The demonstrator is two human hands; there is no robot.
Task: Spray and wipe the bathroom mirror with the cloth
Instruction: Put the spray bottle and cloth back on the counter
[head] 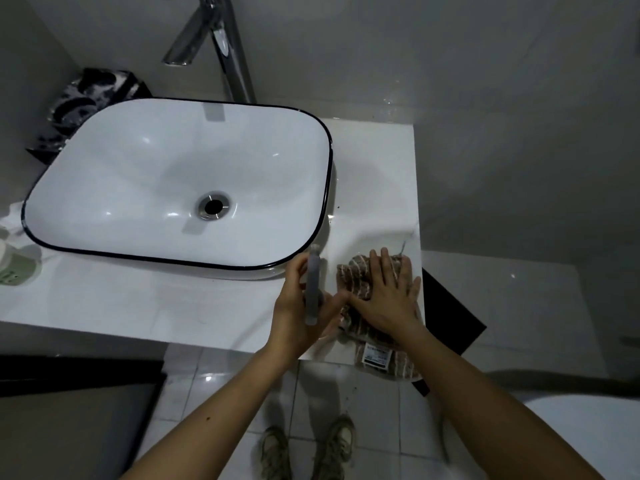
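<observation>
1. The left hand (298,306) is closed around a slim grey spray bottle (312,289), held upright just beside the near right corner of the basin (145,244), its fingers wrapped about the grey body.
2. The right hand (388,296) lies flat on the striped brown cloth (349,275), fingers spread and straight, gripping nothing, only pressing down.
3. The cloth rests on the white counter (138,299) at its right end, next to the bottle; its near end hangs past the counter's front edge, and a white label (376,355) shows there.
4. The basin, white with a dark rim, sits on the counter to the left of both hands, with a chrome tap (221,46) behind it.
5. A black-and-white patterned bag (93,95) sits behind the basin on the left.
6. A pale green object (17,268) is at the counter's far left edge.
7. Below, two shoes (308,452) stand on the tiled floor.
</observation>
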